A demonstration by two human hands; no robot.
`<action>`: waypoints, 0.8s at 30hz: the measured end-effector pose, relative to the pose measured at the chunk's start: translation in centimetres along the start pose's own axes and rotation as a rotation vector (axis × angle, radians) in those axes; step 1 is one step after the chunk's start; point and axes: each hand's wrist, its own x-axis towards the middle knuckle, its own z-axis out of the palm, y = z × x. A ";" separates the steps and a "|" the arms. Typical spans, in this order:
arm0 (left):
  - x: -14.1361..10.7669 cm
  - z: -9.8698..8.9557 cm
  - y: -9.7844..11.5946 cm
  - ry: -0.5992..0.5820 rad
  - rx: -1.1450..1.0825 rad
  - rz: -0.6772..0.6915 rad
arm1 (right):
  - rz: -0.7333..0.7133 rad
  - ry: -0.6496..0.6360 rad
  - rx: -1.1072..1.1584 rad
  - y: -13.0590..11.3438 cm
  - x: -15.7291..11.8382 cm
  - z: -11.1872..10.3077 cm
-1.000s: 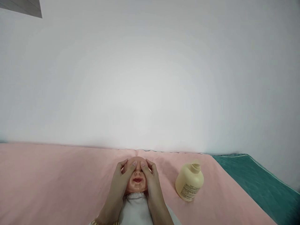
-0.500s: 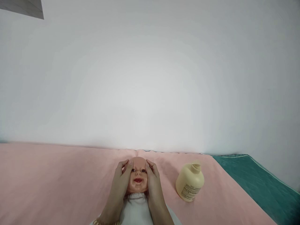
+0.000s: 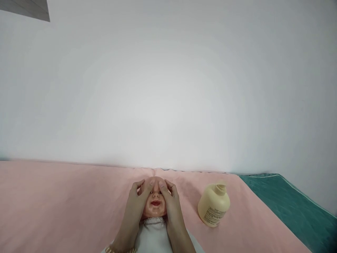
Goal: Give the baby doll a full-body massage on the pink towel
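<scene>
A doll with a bald head (image 3: pixel 155 209) and a white garment (image 3: pixel 154 237) lies face up at the bottom centre. My left hand (image 3: pixel 138 196) is wrapped round one side of the head, its thumb lying over the forehead and eye. On the opposite side my right hand (image 3: pixel 170 198) holds the head the same way, thumb on the forehead. Both thumbs partly cover the doll's eyes; its red mouth shows between my hands. The other fingertips curl at the sides of the head.
A pale yellow bottle (image 3: pixel 213 205) with printed text stands right of the doll. Pink cloth (image 3: pixel 65 207) lies beneath both. Green fabric (image 3: pixel 295 207) shows at the right, and a pale wall (image 3: pixel 163 88) rises behind.
Both thumbs have moved inward from the sides of the doll's forehead towards its middle, above the nose. The doll and the bottle have not visibly moved.
</scene>
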 end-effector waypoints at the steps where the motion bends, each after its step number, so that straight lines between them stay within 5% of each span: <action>1: 0.3 0.0 -0.1 0.008 0.026 -0.007 | 0.006 0.008 -0.011 0.0 0.1 0.0; 24: 1.0 -0.3 -1.8 -0.020 -0.073 0.099 | 0.045 0.014 0.183 0.5 0.5 -0.3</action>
